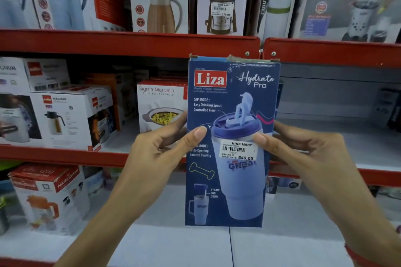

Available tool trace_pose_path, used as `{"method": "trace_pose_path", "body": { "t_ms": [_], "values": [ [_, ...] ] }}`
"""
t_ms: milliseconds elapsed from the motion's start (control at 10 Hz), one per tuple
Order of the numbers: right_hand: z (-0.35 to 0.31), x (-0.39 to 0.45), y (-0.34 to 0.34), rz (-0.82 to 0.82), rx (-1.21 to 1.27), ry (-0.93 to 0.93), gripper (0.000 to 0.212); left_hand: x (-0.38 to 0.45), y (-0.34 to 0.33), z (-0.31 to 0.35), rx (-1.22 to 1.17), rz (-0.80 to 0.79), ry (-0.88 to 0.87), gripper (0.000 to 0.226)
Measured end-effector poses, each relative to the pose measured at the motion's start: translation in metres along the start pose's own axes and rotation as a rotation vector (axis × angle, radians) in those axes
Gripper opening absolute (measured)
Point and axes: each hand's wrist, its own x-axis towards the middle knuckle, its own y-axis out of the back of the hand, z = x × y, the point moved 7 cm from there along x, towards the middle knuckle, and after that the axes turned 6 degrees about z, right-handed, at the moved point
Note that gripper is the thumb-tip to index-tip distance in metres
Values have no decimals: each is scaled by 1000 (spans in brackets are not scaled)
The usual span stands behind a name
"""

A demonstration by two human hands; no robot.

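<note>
Your left hand (158, 149) and right hand (303, 154) pinch the tumbler box (230, 180) by thumbs only; its torn top flap could spill the contents if tilted

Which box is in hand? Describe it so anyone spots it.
Against the red shelving, the left hand and right hand grip one upright box by its sides. It is blue, marked Liza Hydrate Pro, picturing a lidded tumbler under a price sticker; the shelved boxes beside it are mostly white.
</note>
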Motion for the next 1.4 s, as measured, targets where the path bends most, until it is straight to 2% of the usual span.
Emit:
{"method": "trace_pose_path", "body": {
  "t_ms": [200, 300, 400, 500, 800, 1000, 1200, 1300, 1400],
  "values": [
    [21, 30, 22, 42, -16, 26, 38, 27, -24, -16, -26, -4, -30, 36],
    [43, 58, 41, 83, -30, 29, 42, 53, -52, -37, -48, -56, -30, 44],
    [76, 89, 66, 133, -23, 27, 47, 80, -84, -70, -24, -102, -34, 64],
    [105, 113, 83, 154, -1, 23, 49, 103, -114, -101, 3, -102, -48, 73],
    [167, 157, 113, 310, -12, 2, 56, 167, -160, -158, 39, -130, 50, 61],
    [196, 161, 113, 305, 32, -38, 48, 167, -164, -179, 19, -120, 128, 61],
    [199, 156, 109, 318, 38, -30, 53, 165, -161, -181, 45, -110, 126, 62],
    [189, 149, 107, 326, -35, -23, 54, 162, -161, -175, 87, -116, 95, 66],
    [164, 129, 101, 423, -353, 36, 62, 153, -152, -163, 204, -43, 30, 70]
  ]
}}
